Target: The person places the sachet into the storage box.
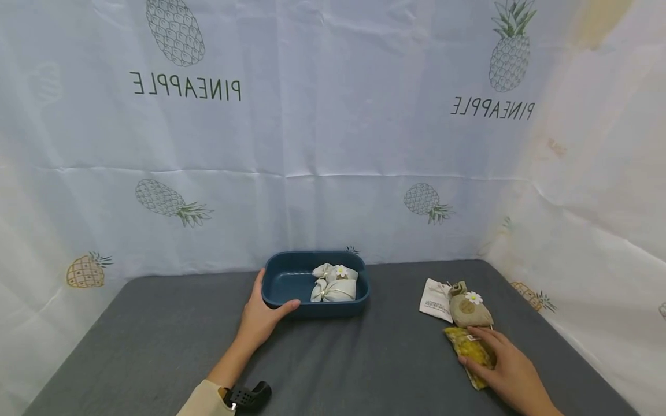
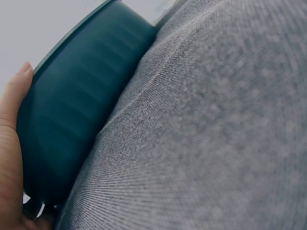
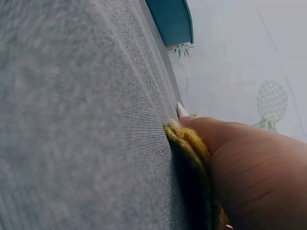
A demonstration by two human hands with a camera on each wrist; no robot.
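At the middle of the table's far side stands a dark blue box with rounded corners. My left hand grips its left end, the thumb along the front wall and the fingers at the left side; in the left wrist view the thumb lies against the box's wall. Two white cloth pouches, one with a small white flower, lie in its right half. On the right, my right hand holds a yellow patterned pouch on the table, thumb and fingers around it. The right wrist view shows the thumb against the pouch's edge.
Just beyond the yellow pouch lie a tan drawstring pouch with a white flower and a flat white printed pouch. Grey cloth covers the table. White curtains with pineapple prints hang behind and at both sides.
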